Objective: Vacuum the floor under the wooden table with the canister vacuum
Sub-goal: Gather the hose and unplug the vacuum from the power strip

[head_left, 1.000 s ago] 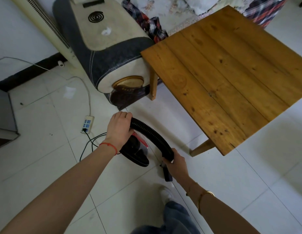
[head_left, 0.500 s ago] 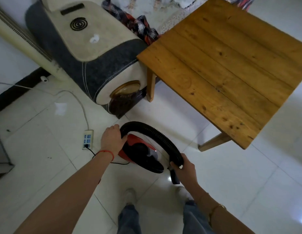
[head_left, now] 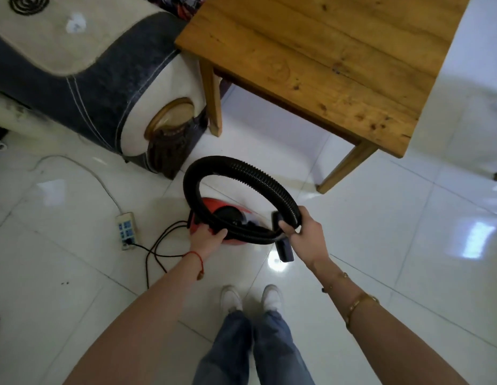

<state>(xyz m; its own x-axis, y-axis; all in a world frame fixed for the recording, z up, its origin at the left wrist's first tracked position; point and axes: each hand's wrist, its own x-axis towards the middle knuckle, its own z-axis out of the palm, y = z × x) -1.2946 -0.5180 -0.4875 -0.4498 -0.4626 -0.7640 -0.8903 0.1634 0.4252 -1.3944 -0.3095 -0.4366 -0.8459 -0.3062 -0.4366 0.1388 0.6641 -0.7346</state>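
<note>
Red canister vacuum (head_left: 228, 211) sits at frame centre, below the wooden table (head_left: 319, 51). Left hand (head_left: 207, 237) grips its black handle; right hand (head_left: 304, 234) curls around the looped hose (head_left: 241, 169) end.

Left hand (head_left: 207, 236) dropped from hose (head_left: 241, 169) to canister (head_left: 214, 205).
</note>
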